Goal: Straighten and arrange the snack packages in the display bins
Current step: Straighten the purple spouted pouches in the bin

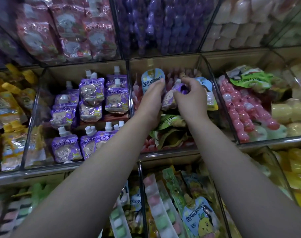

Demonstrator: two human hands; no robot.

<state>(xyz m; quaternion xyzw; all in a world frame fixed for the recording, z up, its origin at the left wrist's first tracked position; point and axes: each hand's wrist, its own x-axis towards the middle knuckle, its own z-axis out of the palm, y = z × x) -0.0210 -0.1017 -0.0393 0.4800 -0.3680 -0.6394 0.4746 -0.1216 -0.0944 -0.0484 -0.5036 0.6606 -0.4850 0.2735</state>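
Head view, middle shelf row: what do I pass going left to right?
yellow pouches → purple pouches → left hand → right hand, gripping a purple pouch → pink jelly strings → yellow jellies

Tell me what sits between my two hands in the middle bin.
A purple spouted pouch, seen in the head view; the right hand grips it.

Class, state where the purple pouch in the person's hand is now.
Head view: the purple pouch is in the centre bin, gripped by the right hand, just right of the left hand and light-blue pouch.
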